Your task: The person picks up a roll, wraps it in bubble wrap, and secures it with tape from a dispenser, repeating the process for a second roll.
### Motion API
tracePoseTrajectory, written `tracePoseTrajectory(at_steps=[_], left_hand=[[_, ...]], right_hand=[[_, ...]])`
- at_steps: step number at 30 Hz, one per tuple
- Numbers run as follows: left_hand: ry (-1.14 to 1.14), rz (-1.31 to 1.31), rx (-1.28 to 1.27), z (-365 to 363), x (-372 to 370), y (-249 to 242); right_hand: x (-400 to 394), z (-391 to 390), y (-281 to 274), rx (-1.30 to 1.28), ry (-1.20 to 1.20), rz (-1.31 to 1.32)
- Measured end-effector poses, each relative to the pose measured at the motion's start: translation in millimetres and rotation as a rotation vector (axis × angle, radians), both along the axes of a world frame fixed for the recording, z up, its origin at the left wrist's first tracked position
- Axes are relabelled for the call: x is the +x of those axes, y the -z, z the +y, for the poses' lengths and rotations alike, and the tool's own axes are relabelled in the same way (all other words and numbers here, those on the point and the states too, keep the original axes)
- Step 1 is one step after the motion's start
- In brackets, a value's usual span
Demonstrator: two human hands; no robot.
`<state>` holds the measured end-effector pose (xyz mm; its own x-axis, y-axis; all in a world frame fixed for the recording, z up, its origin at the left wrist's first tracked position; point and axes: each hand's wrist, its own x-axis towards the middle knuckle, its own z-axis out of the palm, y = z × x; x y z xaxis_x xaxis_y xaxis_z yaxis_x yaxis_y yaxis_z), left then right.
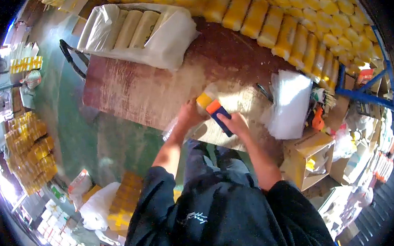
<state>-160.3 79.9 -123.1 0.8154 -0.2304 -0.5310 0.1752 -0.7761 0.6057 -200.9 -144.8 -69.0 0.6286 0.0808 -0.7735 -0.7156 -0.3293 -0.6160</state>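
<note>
In the head view, my right hand is closed round a dark blue tool with an orange end, held above the worn wooden table. The orange end is close to or against a small item with a yellow part and a clear or whitish part. My left hand is closed at the left side of that item, with its fingers partly hidden. Clear plastic shows beside my left wrist.
A white plastic-lined container of rolls stands at the table's far left. Yellow-ended packs line the back. Transparent sheets lie at the right, near a blue metal frame and an open cardboard box.
</note>
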Motion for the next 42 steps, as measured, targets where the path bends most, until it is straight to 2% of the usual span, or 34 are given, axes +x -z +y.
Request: tracePoseTrajectory(at_steps=[1,4,5,8,9,12,13,15,16,17,20,21,24,25,26,28,29,32,33,34,35,37,38,39,42], left_hand=[[-0.065,-0.114,0.192,-14.9,-8.0,-19.7],[-0.088,-0.401,0.359,-29.8,-37.3,-15.4],[-0.061,-0.323,0.351,-23.6,-36.3,11.6],[0.018,0.298,-0.047,7.6,15.8,9.3],[0.068,0.368,-0.082,12.2,19.6,16.1],[-0.033,-0.26,0.282,-25.8,-14.8,-22.3],[-0.085,-0.224,0.325,-43.5,-23.1,-41.5],[-0.052,-0.306,0.367,-39.2,-36.6,1.1],[-0.041,-0.355,0.384,-39.2,-28.6,-0.2],[-0.055,-0.159,0.308,-34.6,-14.8,-0.3],[-0.049,0.172,-0.16,-2.8,15.0,-10.3],[0.0,-0.112,0.068,-5.3,0.5,18.8],[-0.082,-0.485,0.39,-44.9,-30.2,-20.6],[-0.081,-0.5,0.438,-42.4,-32.4,0.7],[-0.088,-0.336,0.365,-36.9,-24.4,9.4],[-0.101,0.0,0.21,-25.6,6.0,-4.7],[-0.01,0.305,0.083,-12.3,29.4,-28.5],[0.085,-0.152,0.315,-13.3,1.0,-13.0],[-0.017,-0.254,0.425,-30.0,-10.8,-34.8],[-0.109,-0.3,0.359,-38.7,-23.2,-30.9],[-0.038,-0.308,0.464,-28.0,-34.4,35.4],[0.033,-0.149,0.399,-5.8,-13.6,80.7],[0.032,0.026,0.236,3.1,9.9,41.4],[0.026,0.196,0.075,8.3,22.7,16.3],[-0.001,-0.164,0.25,-4.6,-4.3,-0.8]], right_hand=[[4.6,4.8,6.8,-0.005,-0.01,0.006],[8.2,9.9,14.8,-0.012,0.008,-0.007],[5.2,6.2,13.9,0.004,0.002,-0.012],[-0.8,-8.8,11.4,0.048,-0.021,-0.037],[0.8,-10.9,15.0,0.021,-0.047,-0.035],[18.7,-0.7,-1.1,-0.028,-0.074,0.025],[19.9,1.5,5.2,-0.017,-0.063,0.041],[6.2,-1.8,24.3,-0.065,-0.112,0.02],[6.3,-5.1,25.4,-0.094,-0.139,0.001],[-0.5,-10.3,23.1,0.002,-0.061,-0.047],[2.2,-14.8,20.3,0.005,-0.067,-0.049],[8.7,-10.9,22.3,-0.032,-0.1,-0.051],[22.4,-0.4,19.0,-0.031,-0.105,-0.072],[18.8,0.1,26.2,-0.019,-0.087,-0.08],[17.1,-2.7,30.9,-0.034,-0.096,-0.056],[7.6,-16.0,35.2,-0.069,-0.12,0.0],[10.0,-18.9,19.0,-0.056,-0.138,-0.039],[21.5,-7.4,11.0,-0.118,-0.192,-0.043],[26.2,-3.2,11.6,-0.114,-0.18,-0.065],[27.1,-0.2,11.4,-0.113,-0.171,-0.081],[26.4,2.6,-1.6,-0.027,-0.099,-0.06],[17.7,-9.3,12.7,0.039,-0.055,0.015],[8.4,-16.3,23.2,0.073,-0.036,0.055],[0.9,-21.1,32.5,0.073,-0.023,-0.027],[8.0,-10.1,43.5,-0.054,-0.142,-0.079]])
